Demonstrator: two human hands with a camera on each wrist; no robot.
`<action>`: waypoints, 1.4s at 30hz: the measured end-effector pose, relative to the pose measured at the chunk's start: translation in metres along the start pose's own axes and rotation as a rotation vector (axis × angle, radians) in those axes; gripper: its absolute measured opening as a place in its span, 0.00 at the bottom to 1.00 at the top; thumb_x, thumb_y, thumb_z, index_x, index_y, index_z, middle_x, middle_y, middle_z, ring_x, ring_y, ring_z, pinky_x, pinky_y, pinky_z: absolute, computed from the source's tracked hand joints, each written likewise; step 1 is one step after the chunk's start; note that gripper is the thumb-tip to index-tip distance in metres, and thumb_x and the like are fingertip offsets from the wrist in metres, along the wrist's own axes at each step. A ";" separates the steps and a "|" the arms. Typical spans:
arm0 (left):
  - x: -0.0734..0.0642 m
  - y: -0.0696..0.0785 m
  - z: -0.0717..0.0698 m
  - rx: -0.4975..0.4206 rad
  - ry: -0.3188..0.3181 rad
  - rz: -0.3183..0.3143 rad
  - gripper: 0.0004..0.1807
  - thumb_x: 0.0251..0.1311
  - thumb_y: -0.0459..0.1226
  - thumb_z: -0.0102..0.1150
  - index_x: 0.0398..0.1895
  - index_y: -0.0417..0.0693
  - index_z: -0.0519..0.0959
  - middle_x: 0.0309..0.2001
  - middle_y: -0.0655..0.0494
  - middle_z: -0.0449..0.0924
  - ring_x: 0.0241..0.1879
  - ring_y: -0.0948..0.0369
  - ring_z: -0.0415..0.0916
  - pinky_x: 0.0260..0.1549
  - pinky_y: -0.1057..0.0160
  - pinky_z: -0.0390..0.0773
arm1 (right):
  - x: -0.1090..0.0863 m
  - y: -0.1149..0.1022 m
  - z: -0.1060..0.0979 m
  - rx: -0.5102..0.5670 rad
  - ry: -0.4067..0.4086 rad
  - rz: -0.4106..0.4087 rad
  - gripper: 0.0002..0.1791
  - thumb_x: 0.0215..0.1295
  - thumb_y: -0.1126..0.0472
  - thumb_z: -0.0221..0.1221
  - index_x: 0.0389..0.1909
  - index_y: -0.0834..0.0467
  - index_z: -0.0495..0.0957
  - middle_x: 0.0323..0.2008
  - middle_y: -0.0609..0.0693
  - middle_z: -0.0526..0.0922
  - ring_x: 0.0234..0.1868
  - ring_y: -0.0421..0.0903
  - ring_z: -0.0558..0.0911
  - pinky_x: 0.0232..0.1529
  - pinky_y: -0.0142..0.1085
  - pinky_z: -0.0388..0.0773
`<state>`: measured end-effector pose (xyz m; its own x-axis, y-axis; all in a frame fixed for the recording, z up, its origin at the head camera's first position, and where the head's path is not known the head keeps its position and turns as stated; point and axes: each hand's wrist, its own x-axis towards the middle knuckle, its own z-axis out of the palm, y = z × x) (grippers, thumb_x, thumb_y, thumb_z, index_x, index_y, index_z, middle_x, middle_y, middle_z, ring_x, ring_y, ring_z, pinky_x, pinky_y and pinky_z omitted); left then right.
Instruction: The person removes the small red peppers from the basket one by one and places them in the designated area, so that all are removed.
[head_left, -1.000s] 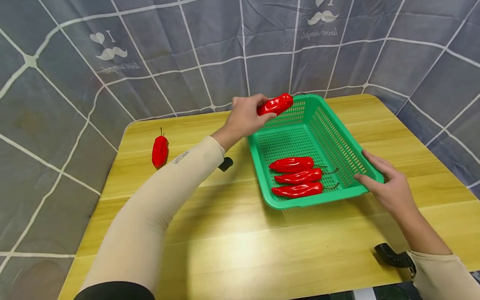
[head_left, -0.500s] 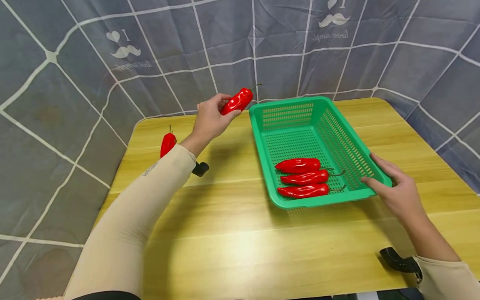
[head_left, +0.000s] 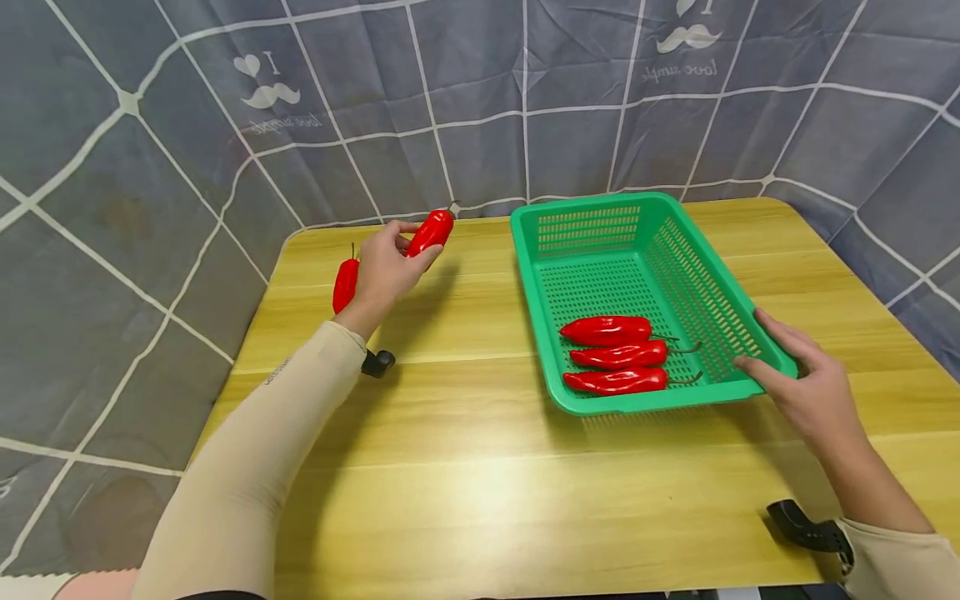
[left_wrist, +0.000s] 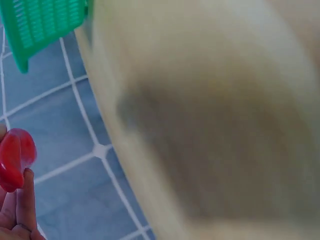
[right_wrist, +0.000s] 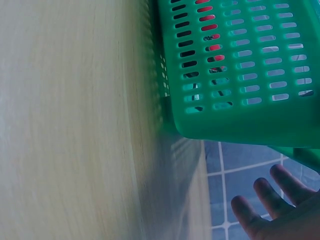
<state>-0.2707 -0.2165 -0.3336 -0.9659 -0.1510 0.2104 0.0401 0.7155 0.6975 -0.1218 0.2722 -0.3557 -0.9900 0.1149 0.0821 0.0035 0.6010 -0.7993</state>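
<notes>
My left hand [head_left: 389,265] pinches a glossy red pepper [head_left: 431,232] between thumb and fingers, above the back left of the table. The same pepper [left_wrist: 16,159] shows at the left edge of the left wrist view. Just behind that wrist lies another red pepper [head_left: 346,284], partly covered by the hand in the head view. At the right, my right hand [head_left: 813,385] grips the near right corner of a green plastic basket [head_left: 750,317], thumb over the rim inside it. Three red peppers [head_left: 615,382] lie side by side at the basket's near end, stems pointing right.
The yellow wooden table [head_left: 465,500] has a grey checked curtain [head_left: 480,92] along its back and sides. Bare tabletop stretches between the left arm and the basket. A black wrist strap [head_left: 806,527] sits at the right wrist.
My left hand has carried its pepper from over the basket's back left rim leftward, and lower, to near the pepper on the table. My right hand keeps its grip on the basket corner.
</notes>
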 end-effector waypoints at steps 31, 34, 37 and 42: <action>-0.021 -0.054 -0.008 0.382 -0.092 -0.173 0.33 0.49 0.54 0.67 0.50 0.42 0.69 0.48 0.42 0.79 0.51 0.44 0.71 0.53 0.42 0.60 | 0.000 0.001 -0.002 0.033 -0.009 -0.016 0.36 0.61 0.57 0.62 0.69 0.41 0.61 0.65 0.29 0.63 0.53 0.21 0.65 0.38 0.10 0.66; -0.022 -0.053 -0.009 0.404 -0.100 -0.165 0.34 0.48 0.57 0.66 0.48 0.42 0.69 0.45 0.43 0.79 0.49 0.45 0.72 0.51 0.42 0.61 | 0.000 0.001 -0.002 0.023 -0.008 -0.012 0.35 0.61 0.56 0.62 0.69 0.40 0.61 0.65 0.28 0.63 0.54 0.22 0.65 0.38 0.10 0.66; -0.022 -0.052 -0.010 0.452 -0.106 -0.149 0.34 0.48 0.60 0.64 0.47 0.43 0.69 0.42 0.44 0.79 0.46 0.46 0.74 0.49 0.43 0.64 | 0.000 0.001 -0.003 0.017 -0.008 -0.011 0.35 0.61 0.56 0.61 0.69 0.40 0.61 0.66 0.28 0.63 0.56 0.23 0.65 0.38 0.10 0.65; -0.020 -0.046 -0.013 0.540 -0.111 -0.137 0.36 0.48 0.61 0.63 0.49 0.43 0.69 0.40 0.44 0.79 0.40 0.46 0.77 0.42 0.45 0.74 | 0.000 0.001 -0.002 0.028 0.000 -0.006 0.35 0.61 0.57 0.62 0.69 0.40 0.61 0.66 0.29 0.63 0.55 0.22 0.66 0.38 0.10 0.66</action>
<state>-0.2494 -0.2553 -0.3608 -0.9755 -0.2146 0.0489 -0.1953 0.9463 0.2576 -0.1217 0.2747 -0.3553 -0.9900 0.1113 0.0872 -0.0066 0.5797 -0.8148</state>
